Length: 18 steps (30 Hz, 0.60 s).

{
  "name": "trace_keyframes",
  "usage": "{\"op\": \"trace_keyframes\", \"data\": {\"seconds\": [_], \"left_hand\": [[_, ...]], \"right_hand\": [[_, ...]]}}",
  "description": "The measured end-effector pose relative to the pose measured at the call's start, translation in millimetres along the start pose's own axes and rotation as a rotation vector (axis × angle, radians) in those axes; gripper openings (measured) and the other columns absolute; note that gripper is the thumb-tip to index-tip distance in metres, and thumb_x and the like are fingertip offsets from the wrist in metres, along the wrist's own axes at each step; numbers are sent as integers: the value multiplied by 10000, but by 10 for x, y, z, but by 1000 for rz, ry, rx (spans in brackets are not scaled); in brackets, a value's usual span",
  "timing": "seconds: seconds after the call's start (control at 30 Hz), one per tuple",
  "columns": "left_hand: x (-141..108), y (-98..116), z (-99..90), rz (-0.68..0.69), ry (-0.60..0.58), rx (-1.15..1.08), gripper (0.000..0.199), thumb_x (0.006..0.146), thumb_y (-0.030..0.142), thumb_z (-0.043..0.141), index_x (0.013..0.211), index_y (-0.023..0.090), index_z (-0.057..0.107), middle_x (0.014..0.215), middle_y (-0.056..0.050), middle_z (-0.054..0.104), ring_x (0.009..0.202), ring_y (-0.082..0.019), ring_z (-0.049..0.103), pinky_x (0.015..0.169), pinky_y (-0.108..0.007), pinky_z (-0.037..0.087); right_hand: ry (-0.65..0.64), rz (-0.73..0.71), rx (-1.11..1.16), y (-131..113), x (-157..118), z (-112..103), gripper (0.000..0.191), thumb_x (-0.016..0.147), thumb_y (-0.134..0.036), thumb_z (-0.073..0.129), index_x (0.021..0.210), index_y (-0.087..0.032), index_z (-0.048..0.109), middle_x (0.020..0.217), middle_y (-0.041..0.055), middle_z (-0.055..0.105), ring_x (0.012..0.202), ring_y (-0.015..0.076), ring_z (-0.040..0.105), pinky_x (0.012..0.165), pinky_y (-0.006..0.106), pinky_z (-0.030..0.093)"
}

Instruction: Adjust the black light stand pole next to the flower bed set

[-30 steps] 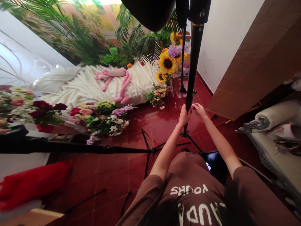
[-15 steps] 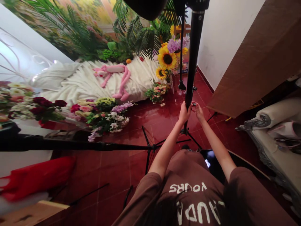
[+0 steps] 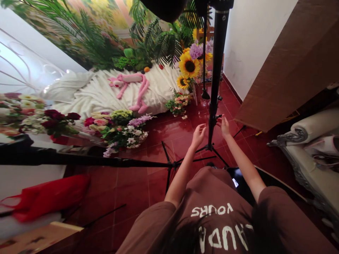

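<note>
A black light stand (image 3: 215, 67) rises upright in front of me, its tripod legs spread on the floor. My left hand (image 3: 198, 137) is just left of the pole and apart from it, fingers loosely spread with nothing in them. On the pole's other side, my right hand (image 3: 224, 127) has its fingers around a small black knob (image 3: 219, 116) on the stand's collar. How firmly they press it is hard to make out. Higher up the pole sits another small knob (image 3: 219, 98). A thin black rod (image 3: 204, 60) with a wider end hangs beside the pole.
A second stand's pole (image 3: 106, 161) crosses low on the left. A pink plush toy (image 3: 132, 79) lies on a white-draped bed (image 3: 92, 93), edged by artificial flowers (image 3: 124, 132) and sunflowers (image 3: 189, 66). A brown panel (image 3: 275, 77) and a cream sofa (image 3: 312, 151) are on the right.
My left hand has let go of the pole and moved left and down, its fingers opening. The right hand stays by the knob. The view has shifted slightly.
</note>
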<state>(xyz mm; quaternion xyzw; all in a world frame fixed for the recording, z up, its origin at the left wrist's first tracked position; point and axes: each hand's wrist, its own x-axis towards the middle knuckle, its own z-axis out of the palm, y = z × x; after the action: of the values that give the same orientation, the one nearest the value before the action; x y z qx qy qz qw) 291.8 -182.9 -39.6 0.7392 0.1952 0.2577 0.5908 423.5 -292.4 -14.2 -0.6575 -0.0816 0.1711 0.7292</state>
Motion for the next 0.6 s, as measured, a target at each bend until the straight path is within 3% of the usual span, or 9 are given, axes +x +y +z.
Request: {"op": "trace_keyframes", "data": {"seconds": [0.13,0.2,0.3,0.4,0.47,0.6], "left_hand": [[-539,-488,-690,-251,163,72,364,863,450,584,1067,151,626,1122,-132,677,958,-185,658,879,-352,519],[-842,-700,-1131,-360,286,85,335,847,446,595,1001,151,634,1045,-110,698,892,-175,667,882,-349,517],[-1310,-885,-1836,-512,508,112,344,860,495,551,897,161,627,890,-65,705,796,-167,672,835,-331,526],[-1719,-889,-2466,-605,713,207,409,854,571,529,801,169,582,773,-42,671,747,-173,659,769,-319,525],[-1890,-806,-2780,-600,830,231,430,831,606,551,835,177,527,764,-29,654,726,-161,648,729,-303,520],[-1869,-498,-3113,-396,939,183,515,842,680,476,985,186,456,914,-47,647,766,-125,643,731,-266,512]], "right_hand": [[85,121,6,204,-185,-41,348,842,-553,519,891,-211,548,816,-10,658,710,102,641,635,211,517],[115,238,-21,327,-291,-36,221,822,-422,577,830,-205,536,699,-35,639,594,92,608,556,196,491],[60,345,-45,467,-450,19,132,785,-295,619,751,-197,536,592,-41,627,499,91,574,489,189,461],[-39,392,-81,552,-586,143,104,760,-246,638,723,-192,557,562,-29,637,472,96,571,458,189,446],[-98,421,-109,599,-660,269,87,758,-234,630,719,-189,567,552,-28,636,461,96,571,451,186,441],[-218,453,-178,687,-793,621,59,762,-218,607,726,-184,573,542,-34,632,449,91,570,447,178,432]]}}
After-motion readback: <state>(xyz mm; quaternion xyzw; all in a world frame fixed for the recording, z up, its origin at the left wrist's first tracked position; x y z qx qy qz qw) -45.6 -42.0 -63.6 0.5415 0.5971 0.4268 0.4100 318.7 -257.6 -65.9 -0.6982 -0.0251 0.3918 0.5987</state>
